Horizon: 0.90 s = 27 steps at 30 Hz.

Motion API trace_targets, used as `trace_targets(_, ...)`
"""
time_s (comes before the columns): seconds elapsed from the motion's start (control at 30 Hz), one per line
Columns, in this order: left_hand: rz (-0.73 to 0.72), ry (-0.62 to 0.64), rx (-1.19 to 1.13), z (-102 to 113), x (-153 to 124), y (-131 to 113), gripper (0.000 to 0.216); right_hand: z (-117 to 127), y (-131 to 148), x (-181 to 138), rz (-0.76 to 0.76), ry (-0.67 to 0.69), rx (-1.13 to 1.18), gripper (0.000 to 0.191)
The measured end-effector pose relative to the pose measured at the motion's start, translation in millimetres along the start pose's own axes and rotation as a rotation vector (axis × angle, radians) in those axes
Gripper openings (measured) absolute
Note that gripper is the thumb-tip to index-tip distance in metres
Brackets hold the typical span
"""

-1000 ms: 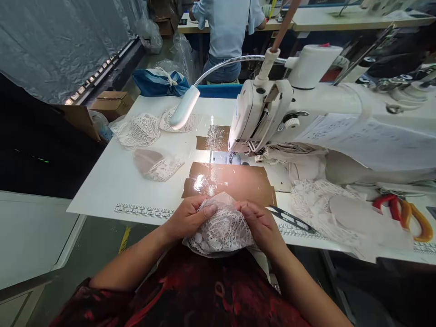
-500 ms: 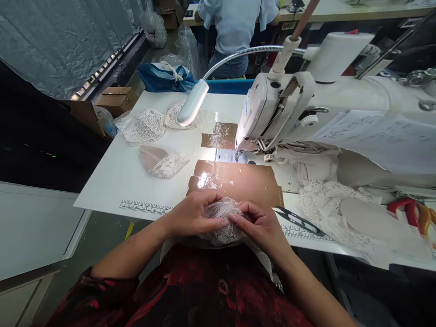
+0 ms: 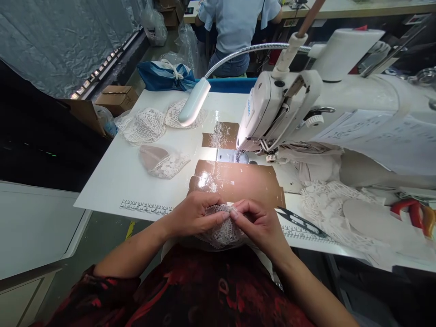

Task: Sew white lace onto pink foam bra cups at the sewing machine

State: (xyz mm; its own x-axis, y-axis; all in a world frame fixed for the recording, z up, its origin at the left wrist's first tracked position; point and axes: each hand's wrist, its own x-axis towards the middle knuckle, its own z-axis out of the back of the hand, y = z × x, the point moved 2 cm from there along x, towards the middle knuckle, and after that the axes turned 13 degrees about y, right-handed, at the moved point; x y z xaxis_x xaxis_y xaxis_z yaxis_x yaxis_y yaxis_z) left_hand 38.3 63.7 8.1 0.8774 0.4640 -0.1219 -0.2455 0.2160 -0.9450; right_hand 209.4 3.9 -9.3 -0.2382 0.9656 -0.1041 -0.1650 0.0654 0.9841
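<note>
A piece of white lace fabric (image 3: 223,234) hangs between my hands at the table's front edge, over my lap. My left hand (image 3: 200,212) pinches its upper edge between thumb and fingers. Close beside it, my right hand (image 3: 257,221) pinches the same edge, and the two thumbs nearly meet. Just beyond my fingers lies a brown taped patch (image 3: 238,179) on the white table (image 3: 112,177). To the right of my right hand rests a pair of black thread snips (image 3: 301,222).
A sewing machine (image 3: 282,109) stands at the right, with a lamp (image 3: 195,102) reaching over the table. Lace cups (image 3: 145,126) and a beige-and-lace cup (image 3: 162,161) lie at the left. More lace pieces (image 3: 327,204) are piled at the right. A person in light blue (image 3: 235,27) sits beyond.
My fingertips have come closer together on the lace edge, and its upper part is now folded lower between them. The view has shifted slightly; the other things stay put.
</note>
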Motion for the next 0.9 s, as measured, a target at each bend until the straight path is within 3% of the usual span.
trace_targets(0.23, -0.015, -0.021, -0.114, -4.8, 6.1, 2.9, 0.023, 5.8, -4.9, 1.7, -0.093, 0.087, 0.124, 0.025)
trace_targets(0.57, 0.008, 0.115, -0.339, 2.0, 14.0, 1.2, 0.024, 13.4, 0.2, 1.3, -0.107, 0.118, 0.172, 0.032)
trace_targets(0.67, 0.031, 0.044, -0.450, -4.9, 21.0, 5.5, 0.023, 12.9, -2.8, 4.6, -0.125, 0.122, 0.240, 0.033)
trace_targets(0.8, 0.118, -0.069, -0.796, -12.8, 27.4, 14.5, 0.029, 15.9, -6.2, 11.9, -0.124, 0.139, 0.271, 0.031)
trace_targets(0.9, 0.164, -0.222, -0.896, 7.4, 20.0, 15.7, 0.035, 29.1, -5.3, 14.0, -0.082, 0.082, 0.195, 0.027)
